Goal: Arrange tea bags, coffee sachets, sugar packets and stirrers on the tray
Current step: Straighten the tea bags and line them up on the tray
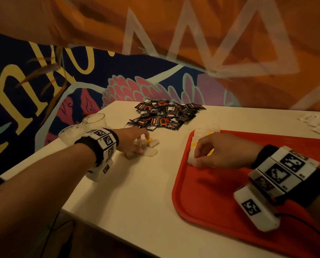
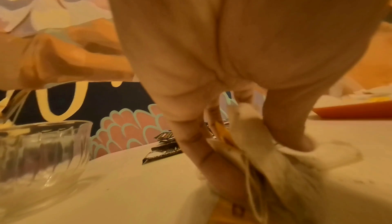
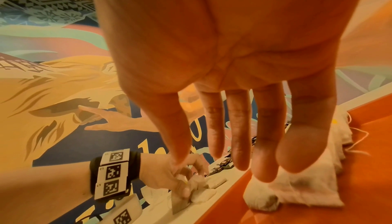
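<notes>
A red tray lies on the right of the white table. My right hand reaches onto its near left corner. Its straight fingers and thumb rest on a white tea bag lying flat there. More tea bags line the tray's left rim. My left hand is on the table left of the tray. It pinches a bunch of tea bags between thumb and fingers, and other tea bags lie loose beside it.
A heap of black coffee sachets sits at the back middle. White sugar packets lie at the far right. Two glasses stand at the left edge, close to my left wrist; thin sticks stand in one. A painted wall backs the table.
</notes>
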Demonstrator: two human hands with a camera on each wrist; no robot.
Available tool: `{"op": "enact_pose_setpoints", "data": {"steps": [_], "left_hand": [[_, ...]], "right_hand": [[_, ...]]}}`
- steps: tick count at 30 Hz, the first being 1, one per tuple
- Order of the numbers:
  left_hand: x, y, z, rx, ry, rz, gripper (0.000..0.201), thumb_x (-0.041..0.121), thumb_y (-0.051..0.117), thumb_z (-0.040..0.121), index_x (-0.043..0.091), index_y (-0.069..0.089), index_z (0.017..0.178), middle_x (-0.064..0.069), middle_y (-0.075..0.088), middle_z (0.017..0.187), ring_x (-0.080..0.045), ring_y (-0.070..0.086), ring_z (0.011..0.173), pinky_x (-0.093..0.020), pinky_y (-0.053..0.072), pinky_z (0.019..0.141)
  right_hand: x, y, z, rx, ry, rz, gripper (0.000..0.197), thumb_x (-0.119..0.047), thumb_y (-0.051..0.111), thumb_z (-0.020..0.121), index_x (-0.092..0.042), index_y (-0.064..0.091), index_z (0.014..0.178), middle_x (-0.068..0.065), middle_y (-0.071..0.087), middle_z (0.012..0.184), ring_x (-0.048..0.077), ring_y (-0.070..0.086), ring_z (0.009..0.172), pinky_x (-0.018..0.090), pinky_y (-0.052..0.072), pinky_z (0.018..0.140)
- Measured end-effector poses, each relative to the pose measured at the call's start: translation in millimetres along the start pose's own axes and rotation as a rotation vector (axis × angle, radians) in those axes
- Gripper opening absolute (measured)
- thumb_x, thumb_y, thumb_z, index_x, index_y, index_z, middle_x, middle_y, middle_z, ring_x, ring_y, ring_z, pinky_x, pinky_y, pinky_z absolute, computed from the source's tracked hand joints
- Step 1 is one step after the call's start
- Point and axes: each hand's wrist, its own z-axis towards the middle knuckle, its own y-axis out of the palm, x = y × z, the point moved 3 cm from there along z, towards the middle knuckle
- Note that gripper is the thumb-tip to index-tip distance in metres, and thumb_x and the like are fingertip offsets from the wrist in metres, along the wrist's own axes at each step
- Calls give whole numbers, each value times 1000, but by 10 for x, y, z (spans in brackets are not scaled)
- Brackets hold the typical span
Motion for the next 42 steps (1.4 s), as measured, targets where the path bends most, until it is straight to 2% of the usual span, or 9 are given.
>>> {"op": "enact_pose_setpoints", "data": {"steps": [4,8,16,21,25,30,34,38,42], "left_hand": [[138,44,-31,-52,47,41,96,37,77,84,43,13,155,-8,32,152,-29,38,135,-44,41,107],[177,69,35,-22,87,47,69,31,77,86,34,42,145,-3,49,138,-22,50,117,-29,47,87],[186,44,10,45,135,20,21,37,74,86,39,60,101,13,56,115,-14,52,107,-30,43,91],[443,-284,-195,268,242,-734,15,17,70,89,24,64,102,5,63,104,-12,60,80,-22,50,64],[875,-359,-218,101,447,-1468,16,3,63,86,14,65,97,-13,70,101,-30,66,85,-31,54,62],[1369,-375,-133,2,688,-1735,19,-2,48,87,12,59,94,-10,63,94,-21,61,73,-25,49,56],[1685,-333,-80,-76,761,-1887,9,3,49,90,8,51,98,-10,64,96,-20,55,77,-27,47,66],[1828,-236,50,-62,622,-2039,8,7,52,87,11,48,92,-5,61,79,-12,55,57,-20,50,55],[1863,-143,129,-154,420,-2099,6,13,52,85,9,54,88,-5,54,65,-12,54,48,-25,53,49]], "right_hand": [[-13,22,3,-4,-13,-15,17,-47,72,83,-33,67,91,-15,70,98,4,66,88,26,53,81],[-28,31,16,-18,-20,-32,20,-48,71,84,-32,68,94,-15,71,99,4,66,88,28,54,84],[-22,-93,36,-31,-85,119,22,-46,73,83,-32,68,99,-13,73,90,8,69,85,29,57,81],[78,-316,46,151,-167,353,17,-31,73,86,-20,70,98,-2,75,90,13,71,83,33,60,71],[206,-423,51,399,-215,605,14,-21,75,84,-12,68,92,8,74,88,22,70,82,37,56,70],[322,-256,66,347,-211,817,49,-30,87,67,-18,63,108,-2,72,99,12,69,89,37,53,82],[323,-107,51,164,-176,904,62,-38,81,68,-22,59,124,3,71,115,23,69,105,37,56,87],[298,-105,24,170,-115,838,41,-26,75,85,-11,59,120,15,75,99,24,69,78,35,50,74],[332,8,115,190,-38,796,45,-35,81,78,-14,64,114,9,74,92,17,65,74,29,49,61]]}}
